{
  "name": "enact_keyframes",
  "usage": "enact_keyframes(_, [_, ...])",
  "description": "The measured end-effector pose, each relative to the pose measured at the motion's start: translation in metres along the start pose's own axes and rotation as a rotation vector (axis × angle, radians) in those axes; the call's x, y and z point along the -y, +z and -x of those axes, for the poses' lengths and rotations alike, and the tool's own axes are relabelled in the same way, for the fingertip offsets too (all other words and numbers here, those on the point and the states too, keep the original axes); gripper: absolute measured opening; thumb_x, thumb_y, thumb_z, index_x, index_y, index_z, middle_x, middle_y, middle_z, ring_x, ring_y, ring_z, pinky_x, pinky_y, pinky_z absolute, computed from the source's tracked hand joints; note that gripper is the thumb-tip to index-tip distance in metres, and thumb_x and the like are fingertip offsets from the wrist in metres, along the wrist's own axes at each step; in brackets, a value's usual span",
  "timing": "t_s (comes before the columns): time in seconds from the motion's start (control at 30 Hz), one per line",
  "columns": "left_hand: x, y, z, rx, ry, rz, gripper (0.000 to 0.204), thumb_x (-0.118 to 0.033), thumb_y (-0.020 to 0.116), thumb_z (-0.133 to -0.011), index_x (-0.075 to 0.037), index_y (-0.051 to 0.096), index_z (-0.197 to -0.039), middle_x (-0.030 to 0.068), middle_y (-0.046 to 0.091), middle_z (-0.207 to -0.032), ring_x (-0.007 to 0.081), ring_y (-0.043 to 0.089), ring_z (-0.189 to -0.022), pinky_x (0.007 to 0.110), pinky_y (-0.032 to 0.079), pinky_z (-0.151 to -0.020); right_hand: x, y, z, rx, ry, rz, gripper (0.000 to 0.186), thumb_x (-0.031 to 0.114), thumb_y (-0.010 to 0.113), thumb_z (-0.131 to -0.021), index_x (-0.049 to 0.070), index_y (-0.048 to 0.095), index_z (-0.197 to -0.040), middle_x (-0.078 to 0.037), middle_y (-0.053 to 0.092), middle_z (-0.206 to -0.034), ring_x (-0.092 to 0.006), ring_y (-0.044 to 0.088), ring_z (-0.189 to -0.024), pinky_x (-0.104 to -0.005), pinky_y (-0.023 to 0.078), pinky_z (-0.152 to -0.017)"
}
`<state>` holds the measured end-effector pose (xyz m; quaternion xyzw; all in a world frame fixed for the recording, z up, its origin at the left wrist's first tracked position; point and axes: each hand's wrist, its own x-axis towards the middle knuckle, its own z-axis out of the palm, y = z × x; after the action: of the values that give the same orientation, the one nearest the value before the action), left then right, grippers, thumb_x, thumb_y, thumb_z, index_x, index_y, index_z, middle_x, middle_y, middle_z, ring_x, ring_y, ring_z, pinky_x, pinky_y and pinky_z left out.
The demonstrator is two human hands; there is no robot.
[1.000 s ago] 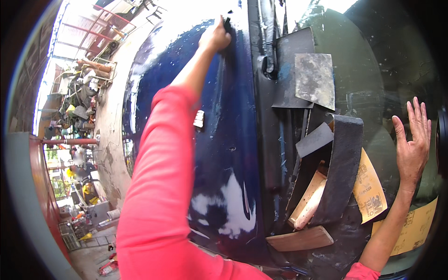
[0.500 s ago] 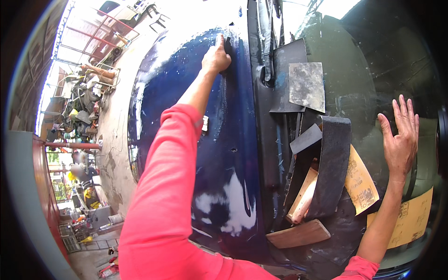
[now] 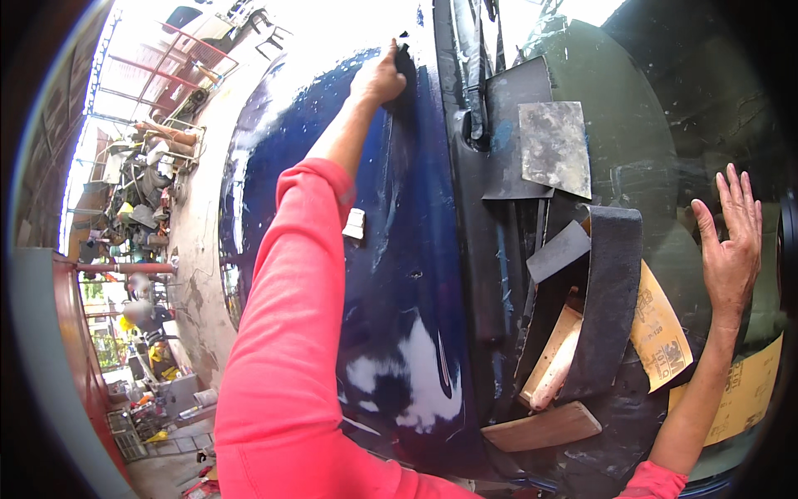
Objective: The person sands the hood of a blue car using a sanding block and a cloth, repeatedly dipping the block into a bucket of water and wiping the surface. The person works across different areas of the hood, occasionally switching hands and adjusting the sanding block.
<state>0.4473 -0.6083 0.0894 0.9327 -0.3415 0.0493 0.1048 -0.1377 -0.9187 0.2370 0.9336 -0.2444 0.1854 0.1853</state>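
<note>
My left hand [image 3: 378, 81] grips a dark pad [image 3: 402, 60] on the blue car hood [image 3: 407, 241], seemingly part-rubbed, glossy areas remaining; my right hand [image 3: 731, 258] spreads open.

car workshop: patchy blue hood [image 3: 395, 291], sandpaper [image 3: 659, 328], cluttered rack [image 3: 143, 187]

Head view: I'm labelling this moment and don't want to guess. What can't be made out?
All in the head view:
Dark object: mostly hidden by the left hand; full shape and grip can't be told.
Right hand: palm turned away, so contact with the windshield is unclear.
Blue car hood: far end washed out by glare, part hidden by the left sleeve.
Lower-right sandpaper sheet: partly covered by the right forearm.
</note>
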Motion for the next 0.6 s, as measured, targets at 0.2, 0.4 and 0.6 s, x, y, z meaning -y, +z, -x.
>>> enact_keyframes(0.2, [-0.084, -0.055, 0.223, -0.076, 0.12, 0.194, 0.102, -0.008, 0.063, -0.087, -0.014, 0.016, -0.177, 0.0358, 0.063, -0.116, 0.0577, 0.069, -0.1, 0.062, 0.059, -0.093, 0.0, 0.0, 0.0, 0.015, 0.022, -0.006, 0.059, 0.049, 0.073, -0.103, 0.011, 0.069, -0.149, -0.005, 0.061, -0.162, -0.0256, 0.047, -0.158, -0.0478, 0.033, -0.133])
enact_keyframes(0.4, [-0.076, -0.049, 0.163, -0.034, 0.053, 0.227, 0.098, -0.01, 0.065, -0.087, -0.012, 0.022, -0.175, 0.0362, 0.068, -0.125, 0.0559, 0.069, -0.112, 0.058, 0.058, -0.101, 0.009, -0.006, -0.001, 0.018, 0.037, -0.03, 0.059, 0.05, 0.072, -0.104, 0.011, 0.07, -0.148, -0.006, 0.061, -0.161, -0.0258, 0.048, -0.157, -0.0477, 0.032, -0.133])
enact_keyframes(0.6, [-0.11, -0.051, 0.105, -0.053, -0.129, 0.197, 0.09, -0.018, 0.064, -0.086, -0.02, 0.037, -0.171, 0.0317, 0.075, -0.124, 0.0536, 0.071, -0.116, 0.056, 0.058, -0.104, 0.013, -0.013, -0.001, 0.003, 0.057, -0.09, 0.062, 0.054, 0.071, -0.103, 0.007, 0.072, -0.144, -0.01, 0.063, -0.159, -0.0281, 0.049, -0.156, -0.0474, 0.032, -0.133])
